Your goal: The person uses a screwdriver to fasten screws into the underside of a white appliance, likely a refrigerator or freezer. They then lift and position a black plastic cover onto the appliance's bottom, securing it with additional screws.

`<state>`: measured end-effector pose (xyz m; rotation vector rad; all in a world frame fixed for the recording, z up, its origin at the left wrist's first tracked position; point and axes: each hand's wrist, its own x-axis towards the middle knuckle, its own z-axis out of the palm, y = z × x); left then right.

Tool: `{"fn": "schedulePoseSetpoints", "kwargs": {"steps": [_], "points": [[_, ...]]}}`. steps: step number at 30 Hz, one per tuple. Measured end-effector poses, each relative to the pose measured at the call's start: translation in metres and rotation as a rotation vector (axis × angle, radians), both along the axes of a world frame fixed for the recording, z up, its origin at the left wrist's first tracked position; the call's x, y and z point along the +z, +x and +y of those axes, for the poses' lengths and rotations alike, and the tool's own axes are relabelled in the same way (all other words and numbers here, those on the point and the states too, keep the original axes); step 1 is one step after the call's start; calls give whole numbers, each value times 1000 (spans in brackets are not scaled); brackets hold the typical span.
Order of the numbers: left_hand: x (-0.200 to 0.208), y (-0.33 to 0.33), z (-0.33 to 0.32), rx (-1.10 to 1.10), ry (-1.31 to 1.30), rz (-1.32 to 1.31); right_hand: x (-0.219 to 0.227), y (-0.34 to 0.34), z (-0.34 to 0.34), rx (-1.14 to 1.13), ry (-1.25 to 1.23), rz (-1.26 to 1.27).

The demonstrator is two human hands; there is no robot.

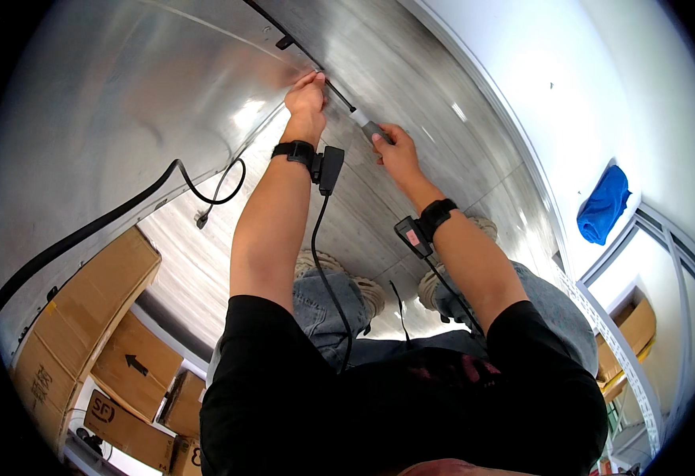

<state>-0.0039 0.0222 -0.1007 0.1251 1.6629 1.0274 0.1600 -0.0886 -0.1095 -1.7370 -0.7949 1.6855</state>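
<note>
My right hand [400, 157] is closed round the grey handle of a screwdriver [374, 130], with the thumb along it. The tool's long dark shaft slants up and left to the edge of a large metal panel [204, 87]. At that edge my left hand [306, 97] is closed, its fingertips pinched beside the shaft's tip. Whatever lies between those fingertips is hidden. A small black fitting [284, 42] sits on the panel's edge beyond my left hand.
A thick black cable [93, 220] loops along the panel at the left. Cardboard boxes [129, 361] stack at the lower left. Wired black devices [331, 170] are strapped to my wrists. A blue cloth [604, 205] lies on a white surface at right, near a metal frame [665, 230].
</note>
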Motion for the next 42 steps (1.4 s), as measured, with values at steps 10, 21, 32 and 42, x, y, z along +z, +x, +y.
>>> {"fn": "schedulePoseSetpoints", "kwargs": {"steps": [10,21,32,42], "points": [[2,-5,-15,-180,86,-269,28,-13,7,-73,-201,123],[8,-1,-16,-286,64,-131,18,-9,7,-109,-272,228],[6,8,-22,-309,22,-44,13,-19,-7,-218,-185,195],[13,9,-19,-367,-37,-58,33,-20,3,-234,-160,42]]}}
